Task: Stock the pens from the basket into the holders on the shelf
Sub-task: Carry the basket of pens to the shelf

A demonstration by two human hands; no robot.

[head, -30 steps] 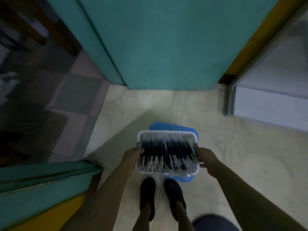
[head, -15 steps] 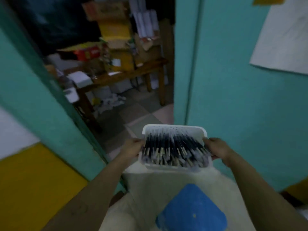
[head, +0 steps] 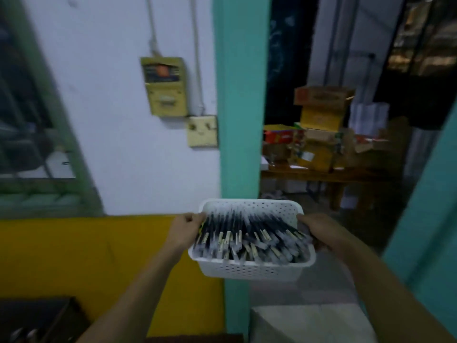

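— From the head view, where is the basket?
— The white, perforated, rectangular plastic basket (head: 249,269) is held in front of the smooth teal door post (head: 241,120), packed with slim dark pens (head: 247,233).
— And the hands?
— The left hand (head: 184,231) grips its left rim and the right hand (head: 321,231) grips the right rim. Right of the post, cardboard boxes (head: 321,105) sit on a wooden table (head: 321,175).

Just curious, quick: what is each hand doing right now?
Left hand: grips the left rim of the white basket.
Right hand: grips its right rim.

Basket (head: 249,269) of pens (head: 247,233), earlier low over blue stool, now before teal doorpost (head: 241,95).
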